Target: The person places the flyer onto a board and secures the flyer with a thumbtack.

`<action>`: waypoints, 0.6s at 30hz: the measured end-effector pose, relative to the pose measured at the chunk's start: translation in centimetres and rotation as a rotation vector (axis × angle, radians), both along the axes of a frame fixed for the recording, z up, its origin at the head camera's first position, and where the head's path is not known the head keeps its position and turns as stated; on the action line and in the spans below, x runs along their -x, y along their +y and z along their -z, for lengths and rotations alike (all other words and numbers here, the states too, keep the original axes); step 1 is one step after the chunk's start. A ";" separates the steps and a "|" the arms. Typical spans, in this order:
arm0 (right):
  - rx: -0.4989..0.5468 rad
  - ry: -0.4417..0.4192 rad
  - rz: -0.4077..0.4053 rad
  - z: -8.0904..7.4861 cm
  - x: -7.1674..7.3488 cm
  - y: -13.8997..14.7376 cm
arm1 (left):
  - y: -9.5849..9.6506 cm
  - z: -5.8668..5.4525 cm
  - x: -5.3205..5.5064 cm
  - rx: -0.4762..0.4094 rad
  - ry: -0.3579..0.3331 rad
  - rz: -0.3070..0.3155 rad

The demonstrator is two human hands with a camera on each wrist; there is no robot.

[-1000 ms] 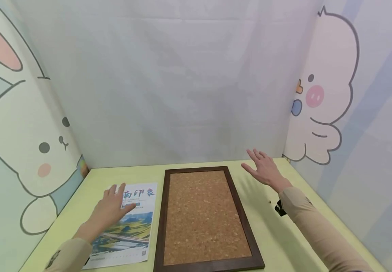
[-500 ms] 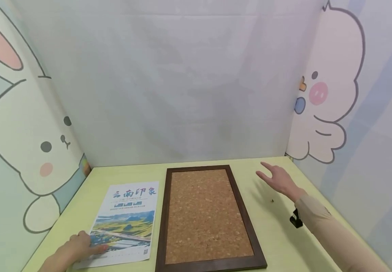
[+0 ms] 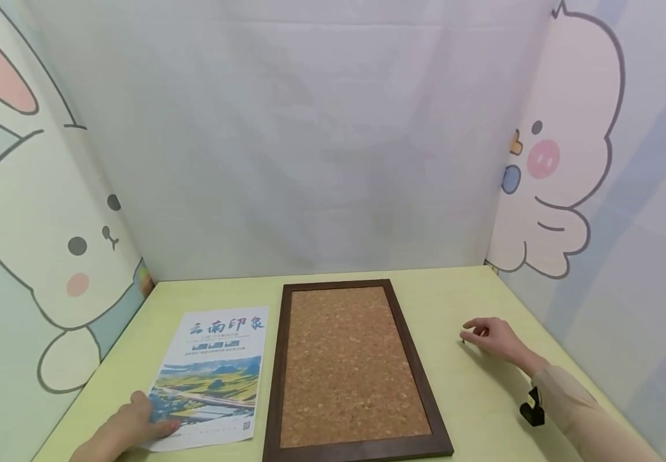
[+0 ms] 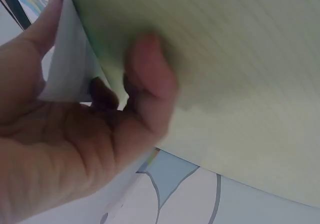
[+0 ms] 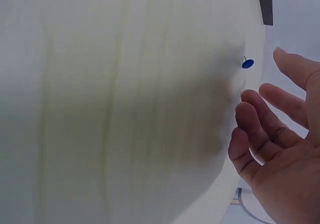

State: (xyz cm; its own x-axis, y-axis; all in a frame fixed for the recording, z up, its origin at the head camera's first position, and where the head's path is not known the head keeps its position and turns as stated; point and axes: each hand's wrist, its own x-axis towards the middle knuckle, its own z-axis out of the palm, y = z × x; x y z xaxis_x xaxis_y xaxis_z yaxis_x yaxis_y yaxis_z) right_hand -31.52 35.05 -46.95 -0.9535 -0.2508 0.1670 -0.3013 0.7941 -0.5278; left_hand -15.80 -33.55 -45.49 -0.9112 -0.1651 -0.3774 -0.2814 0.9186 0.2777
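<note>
Pinching hand: left hand (image 3: 125,427), one, came in from the near left; thumb lay on the printed face, other fingers curled at the edge, grasping the poster's near left corner.
Reaching hand: right hand (image 3: 497,340), one, was low on the right, thumb and fingers bent with a gap between; nothing held.
Poster: one sheet (image 3: 212,388), flat for the most part left of the board, its gripped edge bent up in the left-wrist view; four large characters at the far end, three small blue blocks below, then a landscape.
Pin: one plainly seen, blue-headed pushpin (image 5: 248,63), just beside the right thumb and fingertips, apart from them in the right-wrist view.
Board: one cork board (image 3: 356,372) in a dark brown frame (image 3: 419,378), between the hands, well apart from the right.
Wrist gear: one black device (image 3: 532,412) under one beige sleeve (image 3: 589,404) on the right arm.
Table: one, pale yellow-green tabletop (image 3: 448,301), under everything.
Walls: two cartoon figures, a rabbit (image 3: 44,276) left, a bird (image 3: 575,96) right.
</note>
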 end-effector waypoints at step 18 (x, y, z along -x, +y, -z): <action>0.037 -0.045 -0.072 0.7 0.5 -0.3 | -0.2 0.3 0.3 -0.235 0.227 -0.047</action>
State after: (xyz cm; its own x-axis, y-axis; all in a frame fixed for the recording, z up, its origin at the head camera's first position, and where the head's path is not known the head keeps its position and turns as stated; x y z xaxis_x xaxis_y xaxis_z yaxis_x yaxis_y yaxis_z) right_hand -32.07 34.79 -47.69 -0.9402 -0.3131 0.1344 -0.3317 0.7510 -0.5710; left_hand -16.09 -33.75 -45.80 -0.9699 -0.1417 -0.1979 -0.2286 0.8096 0.5407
